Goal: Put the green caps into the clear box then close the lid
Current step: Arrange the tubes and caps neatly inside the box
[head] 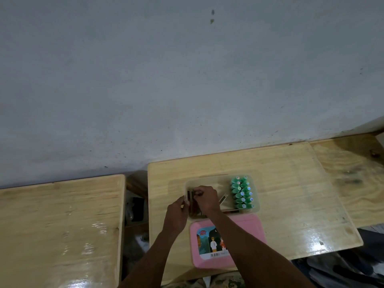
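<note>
- A pale grey-blue wall point(145, 80), scuffed and speckled, fills the upper half of the view, with two small dark marks high up near the middle.
- Three light wooden surfaces stand against it. The glossy middle counter point(291, 194) carries everything; a second counter point(58, 225) stands to the left across a dark gap, and a third surface sits at the far right.
- A pink lid point(245, 229) with a picture sticker lies flat on the counter, just in front of the box and touching its near edge. The right forearm crosses over it.
- A clear box point(256, 206) sits open in the middle of the counter. The green caps point(242, 192) stand packed in two neat rows along its right side, already inside.
- Dark brown, stick-like items point(223, 199) fill the left and middle of the box; what they are cannot be told.
- The left hand point(176, 213) pinches something small at the box's left rim. The right hand point(205, 199) is curled inside the box, fingertips closed on one of the dark items.
- Risk, as a judgement: one dark stick leans at an angle. If it stays proud of the rim, the lid may not seat.
- Risk: shuffling items near the caps could knock the tidy rows over.
- Risk: the forearm resting over the lid could drag it towards the near counter edge.
- Risk: the glossy counter may let the light box slide when the lid is pressed on.
</note>
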